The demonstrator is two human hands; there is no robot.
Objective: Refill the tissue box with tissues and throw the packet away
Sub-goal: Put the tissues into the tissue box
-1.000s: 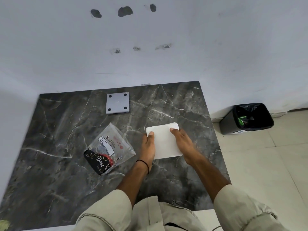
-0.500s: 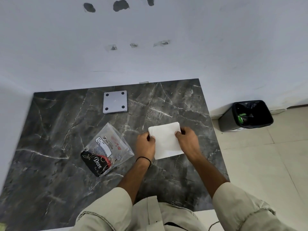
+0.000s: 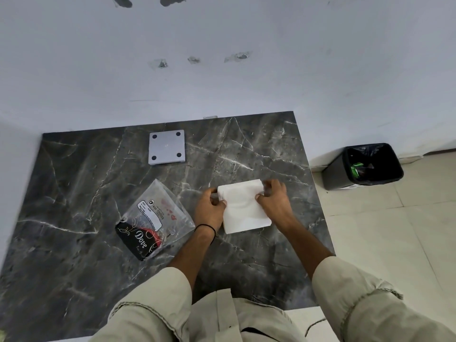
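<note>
A white stack of tissues (image 3: 243, 207) lies on the dark marble table (image 3: 74, 193), right of centre. My left hand (image 3: 209, 209) grips its left edge near the far corner, and my right hand (image 3: 274, 201) grips its right edge. The far end of the stack is pinched up between both hands. To the left lies the clear plastic packet (image 3: 154, 220), with a black "Dove" print at its near end, flat and apart from my hands. A grey square piece (image 3: 166, 147) with a dark dot in each corner, likely the tissue box base, sits at the back.
A black bin (image 3: 365, 166) with a black liner and some green rubbish stands on the tiled floor to the right of the table. A white wall runs behind the table. My beige sleeves fill the bottom of the view.
My hands went from resting flat on the tissue stack's sides to curling around its far end and pinching it. The stack shifted slightly; the packet and grey piece stayed put.
</note>
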